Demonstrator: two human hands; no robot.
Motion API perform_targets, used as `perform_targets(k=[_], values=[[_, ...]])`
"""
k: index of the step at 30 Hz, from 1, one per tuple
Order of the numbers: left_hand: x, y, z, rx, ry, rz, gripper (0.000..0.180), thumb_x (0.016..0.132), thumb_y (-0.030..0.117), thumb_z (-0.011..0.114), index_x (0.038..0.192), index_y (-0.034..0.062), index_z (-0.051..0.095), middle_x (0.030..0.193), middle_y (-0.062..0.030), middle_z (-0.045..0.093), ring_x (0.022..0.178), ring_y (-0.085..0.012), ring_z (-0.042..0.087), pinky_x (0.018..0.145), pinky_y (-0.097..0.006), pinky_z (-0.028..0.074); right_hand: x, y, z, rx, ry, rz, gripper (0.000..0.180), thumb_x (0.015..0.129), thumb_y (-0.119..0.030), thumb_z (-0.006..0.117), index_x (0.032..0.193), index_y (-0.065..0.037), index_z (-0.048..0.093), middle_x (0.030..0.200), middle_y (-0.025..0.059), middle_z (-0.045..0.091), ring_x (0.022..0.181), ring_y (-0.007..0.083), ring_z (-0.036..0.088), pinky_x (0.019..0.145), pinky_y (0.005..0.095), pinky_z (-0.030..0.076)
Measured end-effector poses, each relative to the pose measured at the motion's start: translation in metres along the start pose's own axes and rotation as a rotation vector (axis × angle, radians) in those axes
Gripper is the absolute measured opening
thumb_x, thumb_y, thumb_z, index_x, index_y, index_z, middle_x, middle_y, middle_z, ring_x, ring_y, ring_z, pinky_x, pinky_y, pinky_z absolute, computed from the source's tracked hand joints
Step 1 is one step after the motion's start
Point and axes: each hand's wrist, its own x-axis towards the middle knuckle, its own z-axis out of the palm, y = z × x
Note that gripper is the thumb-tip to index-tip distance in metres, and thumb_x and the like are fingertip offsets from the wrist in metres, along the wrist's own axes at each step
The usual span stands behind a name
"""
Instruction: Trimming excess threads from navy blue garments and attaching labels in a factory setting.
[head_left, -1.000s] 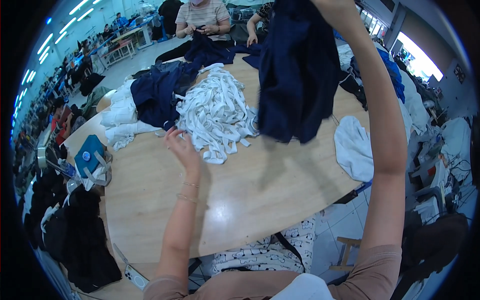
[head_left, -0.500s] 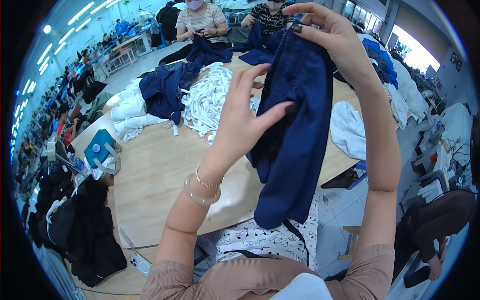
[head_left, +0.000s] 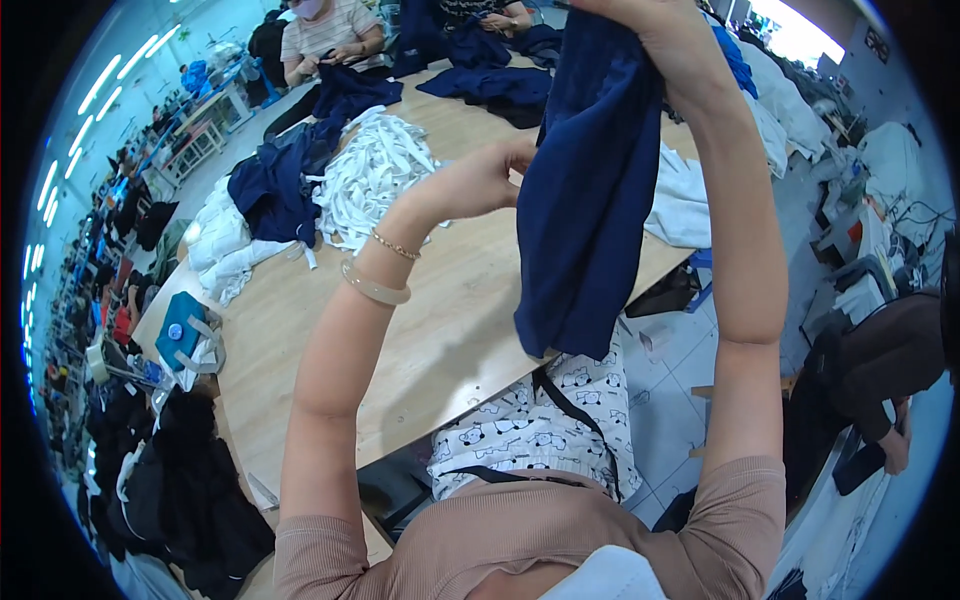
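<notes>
A long navy garment (head_left: 590,190) hangs in front of me over the table edge, its lower end loose above my lap. At the top of the view my right hand (head_left: 650,25) grips its upper end, with the fingertips partly cut off by the frame edge. My left hand (head_left: 490,180) is beside the garment's left edge, its fingers going behind the cloth. Those fingers are mostly hidden, so whether they pinch the cloth does not show.
Across the wooden table (head_left: 420,350) lie a heap of white strips (head_left: 370,180), navy cloth pieces (head_left: 275,190) and white cloth (head_left: 680,200). A teal box (head_left: 180,330) stands left, above black fabric (head_left: 200,490). Two people work opposite; another person (head_left: 870,390) is at right.
The garment has risen with my right hand toward the top edge. My left hand's open fingers and thumb, earlier in front of the cloth, have passed to its left edge and behind.
</notes>
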Motion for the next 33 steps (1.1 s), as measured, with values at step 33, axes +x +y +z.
perform_targets(k=[33], values=[[-0.145, -0.098, 0.182, 0.126, 0.542, -0.319, 0.018, 0.076, 0.002, 0.058, 0.094, 0.0031, 0.06, 0.091, -0.0098, 0.06, 0.078, -0.0262, 0.06, 0.068, -0.031, 0.049, -0.247, 0.203, 0.11, -0.561, 0.048, 0.572, 0.015, 0.077, -0.001, 0.058, 0.093, -0.001, 0.06, 0.093, 0.0119, 0.063, 0.09, 0.0298, 0.061, 0.081, 0.0379, 0.046]])
